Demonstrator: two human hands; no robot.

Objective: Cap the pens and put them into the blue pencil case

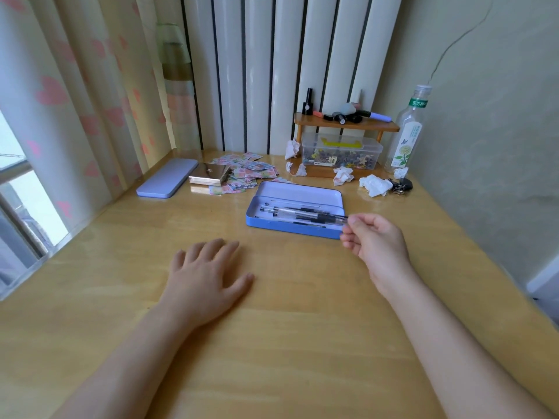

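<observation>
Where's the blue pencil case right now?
Head view, right of centre on the wooden desk: the blue pencil case lies open, pens inside, at the right hand fingertips, in front of the crumpled tissues.

Bottle (406, 137) neck label (green): "东方"

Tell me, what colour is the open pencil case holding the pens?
Blue, with a paler lilac inside its lid: pencil case, seen from the head view.

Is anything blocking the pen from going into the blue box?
Nothing visible does. The right hand pinches the end of a pen that already lies over the open blue pencil case. The lid is up, and only other pens lie inside.
</observation>
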